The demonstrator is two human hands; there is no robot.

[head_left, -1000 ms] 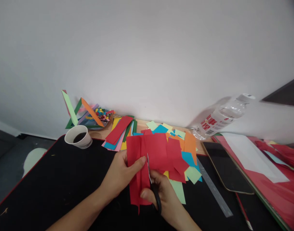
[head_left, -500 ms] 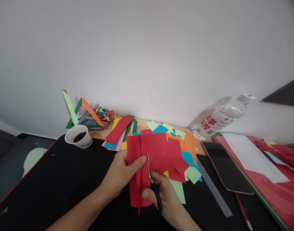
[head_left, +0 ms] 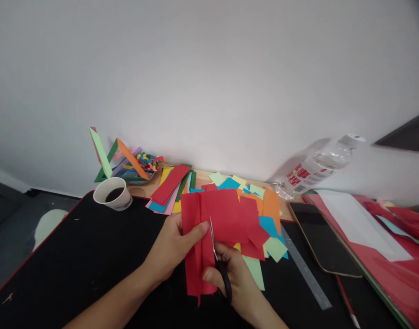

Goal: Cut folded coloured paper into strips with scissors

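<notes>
My left hand [head_left: 173, 246] pinches a creased piece of red paper [head_left: 192, 269] between thumb and fingers, the thumb lying across its front. In my right hand [head_left: 232, 269] is a pair of scissors with black handles [head_left: 224, 278]. Their thin metal blades [head_left: 212, 235] point away from me and lie at the red paper's right side, close to my left thumb. Other red paper pieces [head_left: 223, 214] lie just behind the blades, over a heap of coloured scraps [head_left: 276, 249]. How far the blades are apart is hard to make out.
Left of the hands stand a paper cup [head_left: 110, 194] with dark liquid and a plate [head_left: 154, 176] of paper bits. Coloured strips [head_left: 171, 185] lie behind. To the right are a clear ruler [head_left: 305, 269], a phone [head_left: 322, 237], a red pencil [head_left: 346, 299] and a tilted water bottle [head_left: 319, 167].
Hardly anything differs. Both hands, the red paper and the scissors keep nearly the same place; the whole view has shifted very slightly.
</notes>
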